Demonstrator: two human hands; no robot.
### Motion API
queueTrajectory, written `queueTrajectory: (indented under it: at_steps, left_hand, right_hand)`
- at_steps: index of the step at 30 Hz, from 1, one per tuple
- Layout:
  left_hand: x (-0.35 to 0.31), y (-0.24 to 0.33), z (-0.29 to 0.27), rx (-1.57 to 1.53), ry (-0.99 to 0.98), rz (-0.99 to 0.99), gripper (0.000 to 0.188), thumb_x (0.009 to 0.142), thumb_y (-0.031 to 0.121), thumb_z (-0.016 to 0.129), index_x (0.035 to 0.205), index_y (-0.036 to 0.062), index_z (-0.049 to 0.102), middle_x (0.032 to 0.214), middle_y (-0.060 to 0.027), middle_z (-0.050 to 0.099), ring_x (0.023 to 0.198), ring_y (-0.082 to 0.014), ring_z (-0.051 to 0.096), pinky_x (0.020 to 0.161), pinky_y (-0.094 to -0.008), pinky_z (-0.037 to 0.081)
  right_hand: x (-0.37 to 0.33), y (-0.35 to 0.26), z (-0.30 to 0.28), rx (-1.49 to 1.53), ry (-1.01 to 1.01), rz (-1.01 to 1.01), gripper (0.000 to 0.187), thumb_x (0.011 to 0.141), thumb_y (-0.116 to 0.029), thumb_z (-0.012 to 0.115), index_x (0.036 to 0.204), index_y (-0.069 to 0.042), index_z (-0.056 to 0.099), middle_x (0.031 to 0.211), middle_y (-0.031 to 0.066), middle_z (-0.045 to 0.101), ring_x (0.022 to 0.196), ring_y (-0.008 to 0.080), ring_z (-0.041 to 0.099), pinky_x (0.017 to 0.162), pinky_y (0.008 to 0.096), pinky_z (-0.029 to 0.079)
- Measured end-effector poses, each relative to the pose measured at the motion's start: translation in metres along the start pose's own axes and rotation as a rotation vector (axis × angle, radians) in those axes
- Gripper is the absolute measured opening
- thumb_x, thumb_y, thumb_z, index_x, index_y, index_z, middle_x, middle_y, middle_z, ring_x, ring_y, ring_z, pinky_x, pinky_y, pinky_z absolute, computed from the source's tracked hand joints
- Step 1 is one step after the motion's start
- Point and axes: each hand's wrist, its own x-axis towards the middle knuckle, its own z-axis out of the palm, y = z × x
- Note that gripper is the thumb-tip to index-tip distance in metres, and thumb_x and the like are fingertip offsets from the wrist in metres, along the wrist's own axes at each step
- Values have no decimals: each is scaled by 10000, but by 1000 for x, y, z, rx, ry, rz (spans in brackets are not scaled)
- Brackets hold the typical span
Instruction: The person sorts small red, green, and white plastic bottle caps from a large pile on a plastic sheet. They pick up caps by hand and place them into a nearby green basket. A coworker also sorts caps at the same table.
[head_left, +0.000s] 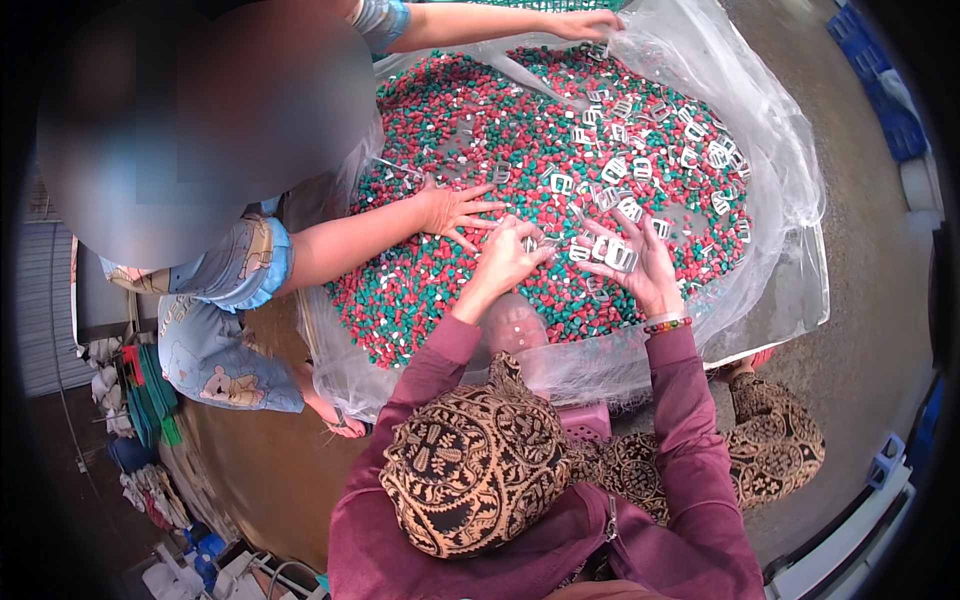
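Observation:
Red, green and white pellets (440, 120) fill a wide bin lined with clear plastic. My right hand (655, 268) is turned palm up near the bin's middle, its fingers spread under several silver metal buckles (612, 252) resting on it. Just to its left, my left hand (508, 262) has thumb and fingers pinched together low over the pellets; a small silver buckle (530, 244) shows at the fingertips, partly hidden. More loose buckles (641, 168) lie scattered on the pellets beyond my right hand and toward the far right side.
A co-worker at the left lays one spread hand (462, 212) on the pellets beside my left hand; their other hand (585, 25) touches the far plastic. The plastic liner (775, 140) drapes over the bin's rim. A pink stool (585, 422) stands below the near edge. Blue crates (870, 60) stand far right.

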Motion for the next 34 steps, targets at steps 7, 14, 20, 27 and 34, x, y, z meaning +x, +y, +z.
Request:
queueTrajectory:
  at_steps: [7,14,20,27,34]
  left_hand:
    - [20,58,-34,-347,-60,-111,308,759,276,753,875,4,669,857,-45,578,743,-104,553,630,-266,440]
    - [16,83,-53,-210,-248,-167,301,778,301,741,846,20,657,873,-38,544,770,-110,541,639,-279,424]
    - [20,101,-47,-125,-70,35,273,761,243,776,846,18,648,875,-26,558,741,-90,551,645,-236,445]
    - [-11,127,-23,-436,-170,-190,201,829,135,673,954,-17,632,778,-33,602,637,-100,542,564,-243,428]
    - [-22,60,-3,-388,32,-115,292,863,186,673,1084,4,617,754,-19,621,551,-71,491,476,-218,383]
  right_hand:
    - [10,14,-3,-73,44,141,575,942,-441,465,1318,-7,431,1283,230,499,1024,384,611,670,386,585]
    - [12,22,11,-188,-78,54,272,821,-126,698,1060,-23,620,938,80,673,811,158,659,594,254,527]
    - [1,6,22,-626,-204,0,312,777,-109,712,1057,-8,617,926,81,664,773,156,654,576,272,519]
    - [0,33,6,-243,-308,-73,387,813,-58,650,1178,-11,531,888,92,653,692,207,675,439,238,470]
    - [13,48,-25,-347,-207,74,459,831,-113,637,1253,-6,490,1012,129,661,729,230,673,493,266,513]
